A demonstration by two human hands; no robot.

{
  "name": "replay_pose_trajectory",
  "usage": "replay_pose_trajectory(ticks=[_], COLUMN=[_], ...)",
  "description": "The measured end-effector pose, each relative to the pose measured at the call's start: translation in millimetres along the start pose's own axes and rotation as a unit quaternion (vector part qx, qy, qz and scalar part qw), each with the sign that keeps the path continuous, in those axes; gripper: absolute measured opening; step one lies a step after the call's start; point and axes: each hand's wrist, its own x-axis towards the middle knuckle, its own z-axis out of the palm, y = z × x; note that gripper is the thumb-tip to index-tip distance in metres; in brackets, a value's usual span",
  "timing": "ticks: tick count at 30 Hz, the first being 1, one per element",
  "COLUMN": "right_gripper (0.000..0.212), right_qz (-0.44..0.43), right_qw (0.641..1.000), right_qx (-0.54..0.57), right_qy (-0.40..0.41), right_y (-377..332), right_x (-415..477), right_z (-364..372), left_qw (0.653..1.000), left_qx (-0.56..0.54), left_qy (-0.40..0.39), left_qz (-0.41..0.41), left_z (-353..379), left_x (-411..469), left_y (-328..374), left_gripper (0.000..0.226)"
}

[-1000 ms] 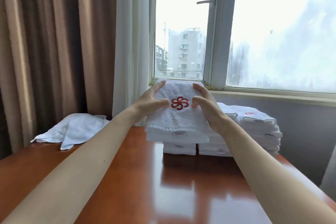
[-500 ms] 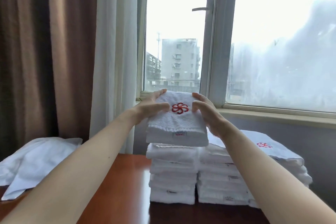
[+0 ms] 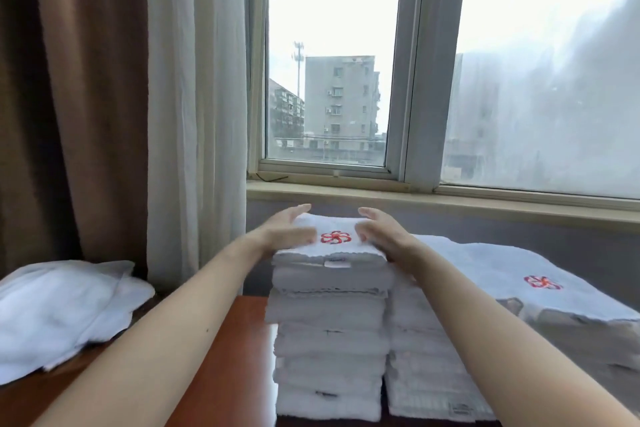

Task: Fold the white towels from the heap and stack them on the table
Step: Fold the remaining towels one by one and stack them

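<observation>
Two hands, left hand point(image 3: 287, 236) & right hand point(image 3: 382, 237), are flanking the top folded towel point(image 3: 332, 248) at frame centre, pressing its sides w/ straight fingers point(image 3: 301, 210), thumbs on top, gripping nothing. They're prob. squaring it w/ the stack point(image 3: 330, 340) on the tabletop point(image 3: 242, 374). Unfolded heap point(image 3: 59, 308) is lying lower left.

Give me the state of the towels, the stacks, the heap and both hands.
Top towel: folded, lying on the left stack.
Left stack: folded towels, upright.
Right stack: folded, beside the left one.
Heap: unfolded, left on the table.
Left hand: fingers straight, on the towel's left edge.
Right hand: fingers straight, on its right edge.
</observation>
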Motion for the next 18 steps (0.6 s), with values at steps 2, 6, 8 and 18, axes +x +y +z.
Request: replay_pose_trajectory(ticks=[2, 6, 8, 18], right_gripper=[0.037, 0.026, 0.022, 0.019], right_qz=[0.011, 0.025, 0.028, -0.107], right_qw=[0.997, 0.985, 0.979, 0.949], right_qx=[-0.073, -0.171, -0.203, -0.293], right_qy=[-0.008, -0.021, -0.021, 0.032], right_y=[2, -8, -13, -67], right_x=[1, -1, -5, -75], right_z=[3, 7, 6, 34], left_qw=[0.999, 0.999, 0.999, 0.995], left_qx=[0.033, -0.002, -0.018, -0.074], left_qy=[-0.022, -0.02, -0.015, 0.07], left_qz=[-0.019, -0.042, -0.042, -0.003], left_z=[7, 8, 6, -13], left_x=[1, -1, -7, -89], left_y=[-8, -15, -15, -8], left_gripper=[0.066, 0.067, 0.068, 0.037])
